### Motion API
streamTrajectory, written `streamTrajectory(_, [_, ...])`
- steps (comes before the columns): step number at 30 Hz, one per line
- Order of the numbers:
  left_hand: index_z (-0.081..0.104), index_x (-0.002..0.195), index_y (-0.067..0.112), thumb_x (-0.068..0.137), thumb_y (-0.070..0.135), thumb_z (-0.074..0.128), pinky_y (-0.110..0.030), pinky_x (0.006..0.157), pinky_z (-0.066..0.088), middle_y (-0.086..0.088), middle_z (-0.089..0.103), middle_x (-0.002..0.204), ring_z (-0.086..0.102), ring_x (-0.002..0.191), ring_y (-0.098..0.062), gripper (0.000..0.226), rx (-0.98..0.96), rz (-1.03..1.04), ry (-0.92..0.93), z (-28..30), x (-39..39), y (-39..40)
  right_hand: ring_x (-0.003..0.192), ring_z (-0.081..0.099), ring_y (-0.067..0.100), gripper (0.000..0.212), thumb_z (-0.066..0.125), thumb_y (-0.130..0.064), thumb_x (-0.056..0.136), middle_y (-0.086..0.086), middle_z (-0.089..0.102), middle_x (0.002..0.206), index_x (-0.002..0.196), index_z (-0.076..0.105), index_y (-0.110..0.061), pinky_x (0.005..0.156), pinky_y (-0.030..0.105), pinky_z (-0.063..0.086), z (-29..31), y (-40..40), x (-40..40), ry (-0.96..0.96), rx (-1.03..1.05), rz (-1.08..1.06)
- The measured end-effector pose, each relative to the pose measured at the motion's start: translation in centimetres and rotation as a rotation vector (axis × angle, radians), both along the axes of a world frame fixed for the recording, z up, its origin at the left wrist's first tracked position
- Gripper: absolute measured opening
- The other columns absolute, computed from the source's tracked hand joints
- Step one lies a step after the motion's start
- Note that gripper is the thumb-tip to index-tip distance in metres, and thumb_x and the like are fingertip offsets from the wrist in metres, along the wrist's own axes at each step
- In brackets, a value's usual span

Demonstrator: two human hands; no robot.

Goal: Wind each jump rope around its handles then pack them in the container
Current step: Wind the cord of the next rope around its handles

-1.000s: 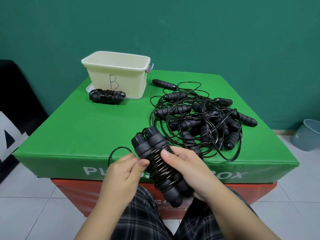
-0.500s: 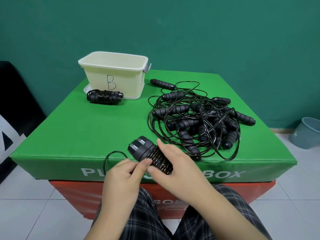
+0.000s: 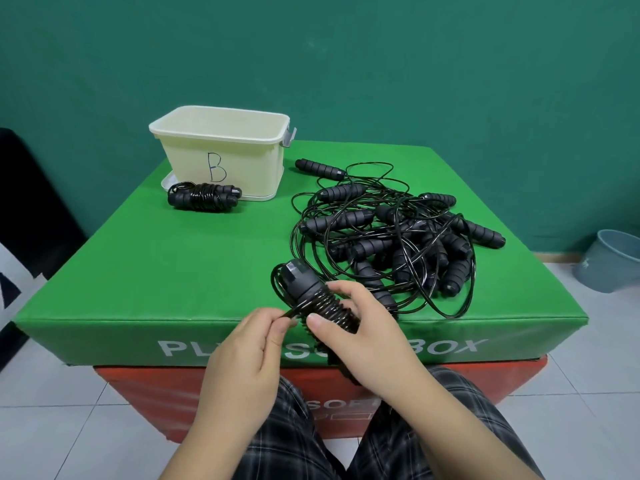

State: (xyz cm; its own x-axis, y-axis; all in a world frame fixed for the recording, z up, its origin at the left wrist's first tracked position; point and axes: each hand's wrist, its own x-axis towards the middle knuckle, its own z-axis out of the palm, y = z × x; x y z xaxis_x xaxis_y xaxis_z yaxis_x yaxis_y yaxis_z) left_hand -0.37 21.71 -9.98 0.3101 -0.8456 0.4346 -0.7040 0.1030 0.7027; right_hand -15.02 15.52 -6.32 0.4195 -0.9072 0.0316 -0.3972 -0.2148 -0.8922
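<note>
My right hand (image 3: pixel 360 327) grips a black jump rope (image 3: pixel 311 292) by its paired handles, with cord coiled around them. The handle tops point up and away from me. My left hand (image 3: pixel 252 344) pinches the loose end of the cord just left of the coils, and a small loop lies round the handle tops. A cream container marked "B" (image 3: pixel 225 161) stands at the back left of the green box top (image 3: pixel 156 265). One wound jump rope (image 3: pixel 204 197) lies in front of it. A tangled pile of black jump ropes (image 3: pixel 391 237) covers the right side.
The green pad sits on a red box (image 3: pixel 156 386). A grey-blue bin (image 3: pixel 609 261) stands on the tiled floor at the right. A black and white object (image 3: pixel 20 237) leans at the left. My plaid-trousered legs (image 3: pixel 311 438) are under my hands.
The handles tilted further away from me, so their tops now face the pile. The loose loop at the left shrank as my left hand drew the cord up around the handle tops.
</note>
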Motion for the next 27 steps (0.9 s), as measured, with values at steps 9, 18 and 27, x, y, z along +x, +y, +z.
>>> streamTrajectory(9, [0.051, 0.081, 0.026, 0.073, 0.088, 0.014, -0.039, 0.049, 0.040, -0.002, 0.061, 0.062, 0.051, 0.052, -0.008, 0.073, 0.029, -0.027, 0.165, -0.5, 1.4, -0.3, 0.081, 0.063, 0.011, 0.047, 0.068, -0.038, 0.072, -0.001, 0.070, 0.093, 0.111, 0.062, -0.013, 0.072, 0.022, 0.050, -0.1, 0.6, 0.3, -0.474, 0.243, 0.200])
streamTrajectory(18, [0.053, 0.056, 0.015, 0.077, 0.082, 0.028, -0.010, 0.057, 0.038, 0.007, 0.052, 0.063, 0.052, 0.065, -0.003, 0.074, -0.034, -0.086, 0.271, 0.3, 1.4, 0.0, 0.087, 0.064, 0.006, 0.035, 0.061, -0.036, 0.079, -0.010, 0.069, 0.096, 0.111, 0.065, -0.022, 0.077, 0.020, 0.047, -0.5, -0.1, 0.1, -0.413, 0.229, 0.172])
streamTrajectory(27, [0.047, 0.045, 0.014, 0.082, 0.065, 0.036, -0.028, 0.049, 0.035, -0.007, 0.046, 0.052, 0.050, 0.060, -0.021, 0.064, -0.071, 0.114, 0.165, 0.8, 1.0, 0.4, 0.106, 0.052, -0.004, 0.056, 0.042, -0.058, 0.084, -0.019, 0.059, 0.109, 0.127, 0.061, -0.028, 0.092, 0.015, 0.041, -0.3, 0.3, 0.6, 0.053, -0.431, 0.043])
